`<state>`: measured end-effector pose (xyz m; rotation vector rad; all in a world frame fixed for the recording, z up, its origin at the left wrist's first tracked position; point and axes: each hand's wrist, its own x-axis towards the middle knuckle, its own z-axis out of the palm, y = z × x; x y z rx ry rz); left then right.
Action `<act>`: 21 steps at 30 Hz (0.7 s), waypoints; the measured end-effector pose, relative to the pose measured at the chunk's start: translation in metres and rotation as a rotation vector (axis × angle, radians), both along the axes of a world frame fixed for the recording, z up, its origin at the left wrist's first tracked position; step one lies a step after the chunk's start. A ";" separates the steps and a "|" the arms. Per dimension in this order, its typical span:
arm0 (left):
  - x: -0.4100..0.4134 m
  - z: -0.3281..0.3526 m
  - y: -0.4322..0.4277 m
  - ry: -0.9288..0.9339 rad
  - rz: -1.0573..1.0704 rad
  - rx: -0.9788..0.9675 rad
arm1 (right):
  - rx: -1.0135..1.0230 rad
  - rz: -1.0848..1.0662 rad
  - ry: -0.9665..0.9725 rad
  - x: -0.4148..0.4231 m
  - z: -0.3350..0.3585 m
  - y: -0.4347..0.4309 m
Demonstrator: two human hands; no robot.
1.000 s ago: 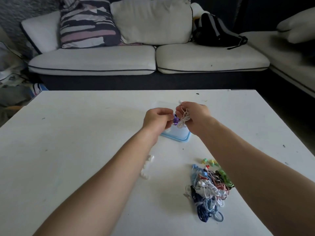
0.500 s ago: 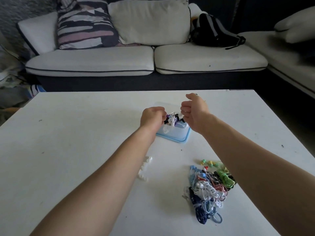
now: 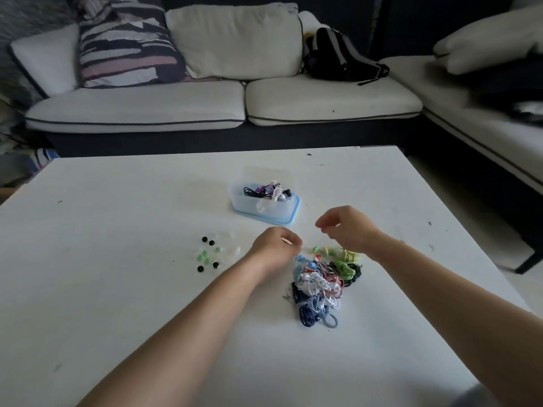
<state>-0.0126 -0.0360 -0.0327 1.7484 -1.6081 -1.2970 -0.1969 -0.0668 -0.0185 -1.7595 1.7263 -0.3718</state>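
Tangled multicoloured cables [image 3: 320,284] lie by left hand [image 3: 276,248], grip hidden, and right hand [image 3: 348,229], grip slack, empty.

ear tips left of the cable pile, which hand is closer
Left. The left hand is just right of the ear tips; the right hand is farther right, beyond the left hand.

Dim, soft daylight; faint shadows, slight motion blur (edges bowed by wide lens).
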 end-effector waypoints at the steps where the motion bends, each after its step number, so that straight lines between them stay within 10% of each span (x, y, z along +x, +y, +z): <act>1: -0.004 -0.003 0.003 -0.004 -0.002 0.002 | -0.013 0.040 0.150 -0.008 -0.007 0.001; 14: -0.010 -0.013 0.002 0.066 0.088 0.033 | -0.019 0.168 0.441 -0.019 -0.049 -0.002; 21: -0.009 -0.012 0.000 0.105 0.134 0.008 | -0.115 0.078 0.165 -0.024 -0.042 -0.007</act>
